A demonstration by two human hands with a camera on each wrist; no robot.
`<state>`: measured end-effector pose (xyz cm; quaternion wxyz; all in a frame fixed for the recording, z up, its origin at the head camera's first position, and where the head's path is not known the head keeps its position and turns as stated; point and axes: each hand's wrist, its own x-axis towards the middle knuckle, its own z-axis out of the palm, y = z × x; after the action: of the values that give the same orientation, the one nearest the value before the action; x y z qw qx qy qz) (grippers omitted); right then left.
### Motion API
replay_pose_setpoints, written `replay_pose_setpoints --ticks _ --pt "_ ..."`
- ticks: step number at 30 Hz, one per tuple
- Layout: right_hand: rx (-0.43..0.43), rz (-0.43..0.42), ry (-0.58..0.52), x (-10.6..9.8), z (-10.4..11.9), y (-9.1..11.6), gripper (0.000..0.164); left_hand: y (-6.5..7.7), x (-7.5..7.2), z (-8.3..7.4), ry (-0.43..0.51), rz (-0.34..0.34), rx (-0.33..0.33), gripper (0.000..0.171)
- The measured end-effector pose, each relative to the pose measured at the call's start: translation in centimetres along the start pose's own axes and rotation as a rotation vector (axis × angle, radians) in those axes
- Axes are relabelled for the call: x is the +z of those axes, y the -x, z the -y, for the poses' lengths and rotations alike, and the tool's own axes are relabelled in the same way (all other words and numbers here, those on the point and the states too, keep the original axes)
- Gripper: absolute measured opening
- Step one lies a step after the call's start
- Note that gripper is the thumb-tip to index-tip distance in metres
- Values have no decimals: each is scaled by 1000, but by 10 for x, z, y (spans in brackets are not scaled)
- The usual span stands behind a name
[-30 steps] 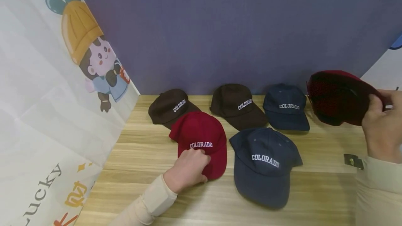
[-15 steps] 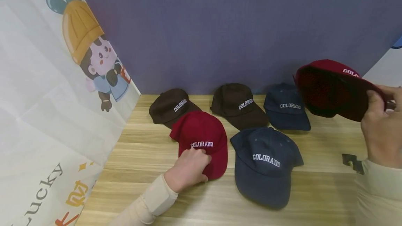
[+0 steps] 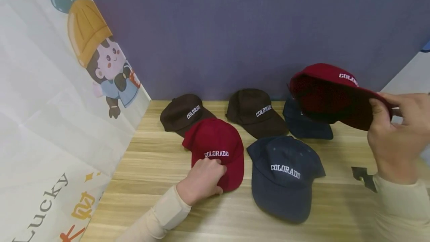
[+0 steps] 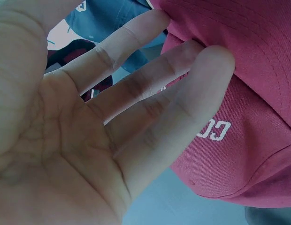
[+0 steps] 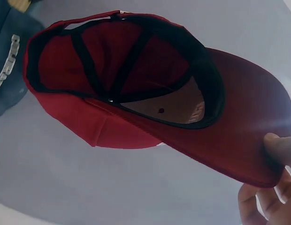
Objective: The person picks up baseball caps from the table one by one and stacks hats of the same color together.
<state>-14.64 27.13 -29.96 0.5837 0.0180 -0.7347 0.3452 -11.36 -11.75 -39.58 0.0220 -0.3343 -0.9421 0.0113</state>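
My left hand (image 3: 203, 180) rests on the brim of a red cap (image 3: 215, 133) lettered COLORADO, which lies on the table. In the left wrist view its fingers (image 4: 131, 89) are fairly straight, their tips touching the red cloth. My right hand (image 3: 399, 133) pinches the brim of another red cap (image 5: 122, 126), thumb on the brim's underside and fingers beneath. That cap is held in the air, tilted, its dark inside showing. It partly hides a navy cap (image 3: 310, 130) at the back. Between the hands lies a blue-grey cap (image 3: 283, 182), brim toward me.
Two dark brown caps (image 3: 179, 113) (image 3: 250, 111) lie along the back of the wooden table (image 3: 141, 174). The left one is partly covered by the red cap. A blue-grey panel (image 3: 218, 40) rises behind, and a white printed sheet (image 3: 30, 96) bounds the left side.
My right hand has moved left with the held red cap, which has come in front of the navy cap and shows more lettering. My left hand has stayed on its cap.
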Motion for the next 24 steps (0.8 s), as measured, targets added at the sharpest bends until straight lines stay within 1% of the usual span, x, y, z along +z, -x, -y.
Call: replay_pose_setpoints --ticks 4,8,15,24 --pt "-43 -55 -27 6 9 4 28 0 0 0 -3 4 0 30" --pt "-82 -74 -40 11 15 6 25 0 0 0 3 10 -3 30" --pt "-108 -58 -64 15 37 11 20 -1 1 -1 0 13 -5 31" --pt "-102 -61 -147 27 52 13 17 -1 1 -1 2 12 -5 30"
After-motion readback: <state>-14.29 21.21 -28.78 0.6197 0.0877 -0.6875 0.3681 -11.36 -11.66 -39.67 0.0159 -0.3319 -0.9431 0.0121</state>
